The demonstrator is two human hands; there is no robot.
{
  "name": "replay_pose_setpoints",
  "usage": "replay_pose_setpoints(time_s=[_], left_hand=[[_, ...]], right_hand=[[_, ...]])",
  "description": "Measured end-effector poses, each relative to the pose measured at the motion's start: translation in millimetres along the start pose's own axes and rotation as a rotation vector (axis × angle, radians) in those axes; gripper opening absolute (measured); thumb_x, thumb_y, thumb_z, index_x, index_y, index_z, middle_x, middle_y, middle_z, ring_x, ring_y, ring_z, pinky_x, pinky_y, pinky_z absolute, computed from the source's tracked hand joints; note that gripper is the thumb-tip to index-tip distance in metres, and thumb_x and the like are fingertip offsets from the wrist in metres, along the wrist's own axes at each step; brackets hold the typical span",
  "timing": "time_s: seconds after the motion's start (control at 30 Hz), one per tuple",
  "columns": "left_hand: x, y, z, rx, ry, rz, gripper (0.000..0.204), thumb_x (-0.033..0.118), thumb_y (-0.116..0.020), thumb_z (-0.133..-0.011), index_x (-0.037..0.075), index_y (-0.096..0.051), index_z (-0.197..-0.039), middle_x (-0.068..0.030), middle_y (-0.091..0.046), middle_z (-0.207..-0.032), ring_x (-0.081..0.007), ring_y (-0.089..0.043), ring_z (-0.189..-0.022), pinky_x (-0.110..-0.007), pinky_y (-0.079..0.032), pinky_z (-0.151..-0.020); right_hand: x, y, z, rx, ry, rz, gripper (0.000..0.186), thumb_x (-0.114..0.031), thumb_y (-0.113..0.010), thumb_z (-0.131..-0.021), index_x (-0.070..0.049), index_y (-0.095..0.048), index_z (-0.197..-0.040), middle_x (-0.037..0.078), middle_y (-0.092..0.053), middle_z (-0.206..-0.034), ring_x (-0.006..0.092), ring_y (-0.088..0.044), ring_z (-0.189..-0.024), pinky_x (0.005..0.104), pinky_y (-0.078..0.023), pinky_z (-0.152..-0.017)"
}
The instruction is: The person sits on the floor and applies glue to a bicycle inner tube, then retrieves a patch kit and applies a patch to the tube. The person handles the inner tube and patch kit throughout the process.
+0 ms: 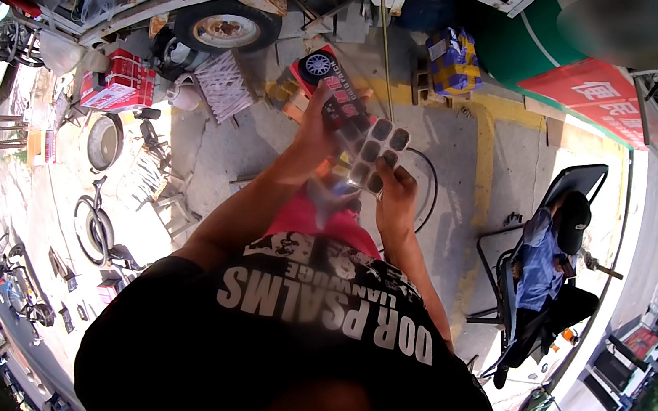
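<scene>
My left hand (pixel 316 131) is closed round a small red and black cardboard box (pixel 345 112) with a wheel pictured on it. In my right hand (pixel 397 192), a pale sheet (pixel 370 153) carrying several dark rounded patches is pinched at its lower right, with the thumb over its face. The sheet lies against the right end of the box; exactly how the two meet is hard to make out. Both hands are in front of my body, above the concrete floor.
A tyre on a rusty rim (pixel 226 27) lies at the far left, near a red carton (pixel 120 81). A parcel wrapped in blue and yellow (pixel 453 61) stands at the back. To the right, a person (pixel 546 263) sits in a chair. A dark hose (pixel 435 189) curves over the floor.
</scene>
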State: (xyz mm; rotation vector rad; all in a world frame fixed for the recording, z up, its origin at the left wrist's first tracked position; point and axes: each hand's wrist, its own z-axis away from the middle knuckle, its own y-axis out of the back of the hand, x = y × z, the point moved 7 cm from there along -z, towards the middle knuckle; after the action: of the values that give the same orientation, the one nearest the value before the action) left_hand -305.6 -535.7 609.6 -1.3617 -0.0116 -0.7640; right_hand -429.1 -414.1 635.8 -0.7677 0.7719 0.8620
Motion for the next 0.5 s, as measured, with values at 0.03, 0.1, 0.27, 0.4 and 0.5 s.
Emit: replay_pose_setpoints(time_s=[0.03, 0.1, 0.27, 0.4, 0.5], left_hand=[[0, 1, 4, 0.027, -0.01, -0.008, 0.049, 0.049, -0.048, -0.093, 0.005, -0.052, -0.116, -0.0135, -0.061, -0.111, -0.0253, -0.06, -0.097, -0.041, -0.049, -0.086], [0, -2, 7, 0.053, -0.036, -0.042, 0.052, 0.05, -0.049, -0.092, 0.005, -0.051, -0.117, -0.0137, -0.061, -0.109, -0.0263, -0.06, -0.1, -0.041, -0.049, -0.088], [-6, -7, -1, 0.071, -0.047, -0.041, 0.057, 0.053, -0.053, -0.089, 0.003, -0.052, -0.117, -0.0144, -0.061, -0.106, -0.0295, -0.06, -0.103, -0.042, -0.048, -0.092], [0, -4, -7, -0.011, -0.048, 0.047, 0.057, 0.054, -0.054, -0.088, 0.003, -0.053, -0.114, -0.0148, -0.062, -0.104, -0.0305, -0.06, -0.102, -0.043, -0.048, -0.092], [1, -6, -8, -0.018, -0.023, 0.13, 0.057, 0.054, -0.055, -0.088, 0.002, -0.053, -0.111, -0.0158, -0.062, -0.101, -0.0313, -0.06, -0.101, -0.043, -0.048, -0.092]], right_hand=[[3, 1, -4, -0.046, 0.095, 0.149, 0.016, -0.014, -0.06, -0.089, 0.0, -0.061, -0.081, 0.003, -0.061, -0.078, 0.0094, -0.055, -0.068, 0.0244, -0.041, -0.06], [-3, 2, -4, -0.127, 0.396, 0.614, 0.014, -0.012, -0.057, -0.091, 0.0, -0.062, -0.087, 0.005, -0.063, -0.085, 0.0115, -0.058, -0.074, 0.0256, -0.043, -0.066], [53, 25, -34, -0.115, 0.305, 0.149, 0.014, -0.009, -0.054, -0.093, 0.002, -0.061, -0.097, 0.006, -0.065, -0.093, 0.0141, -0.061, -0.083, 0.0267, -0.046, -0.076], [21, 35, -13, -0.213, 0.351, 0.336, 0.016, -0.01, -0.053, -0.094, 0.002, -0.06, -0.101, 0.008, -0.065, -0.096, 0.0137, -0.061, -0.088, 0.0258, -0.046, -0.079], [-4, 40, 10, -0.179, 0.395, 0.529, 0.019, -0.011, -0.052, -0.094, 0.003, -0.059, -0.105, 0.009, -0.064, -0.1, 0.0153, -0.061, -0.093, 0.0261, -0.047, -0.081]])
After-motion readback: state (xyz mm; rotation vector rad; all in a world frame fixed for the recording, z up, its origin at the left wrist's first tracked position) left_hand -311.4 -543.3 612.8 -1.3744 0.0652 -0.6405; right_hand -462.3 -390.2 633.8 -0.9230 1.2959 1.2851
